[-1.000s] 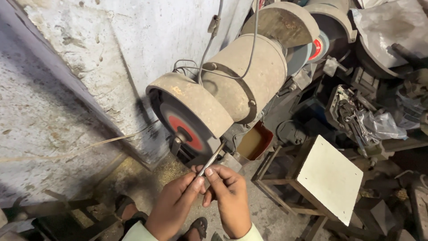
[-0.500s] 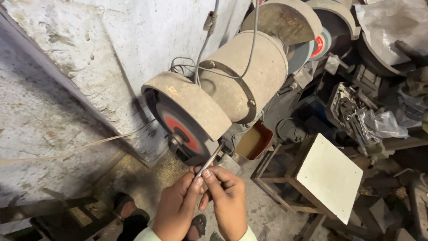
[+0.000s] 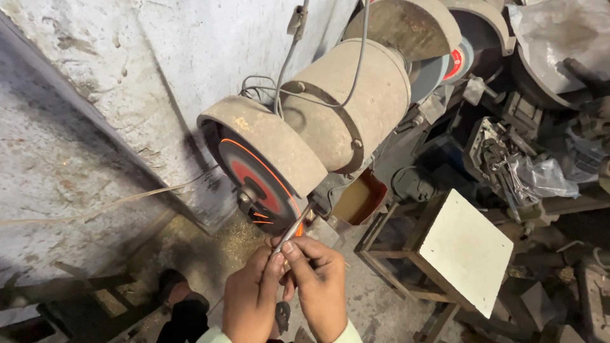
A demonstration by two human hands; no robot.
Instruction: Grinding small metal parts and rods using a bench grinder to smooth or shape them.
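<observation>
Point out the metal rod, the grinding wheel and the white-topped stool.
Metal rod [image 3: 293, 229], head view, mid-shaft between fingers and wheel.
Grinding wheel [image 3: 257, 184], head view, red centre of its face.
Stool [image 3: 467, 251], head view, middle of its white top.

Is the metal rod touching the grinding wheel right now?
Yes: the thin metal rod, pinched by the left hand and right hand, has its tip against the grinding wheel, where orange sparks show.

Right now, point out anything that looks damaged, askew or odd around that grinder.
Orange sparks fly where the thin metal rod, pinched by the left hand and right hand, meets the grinding wheel. Loose wires dangle over the dusty motor housing. The wall has flaking plaster.
</observation>
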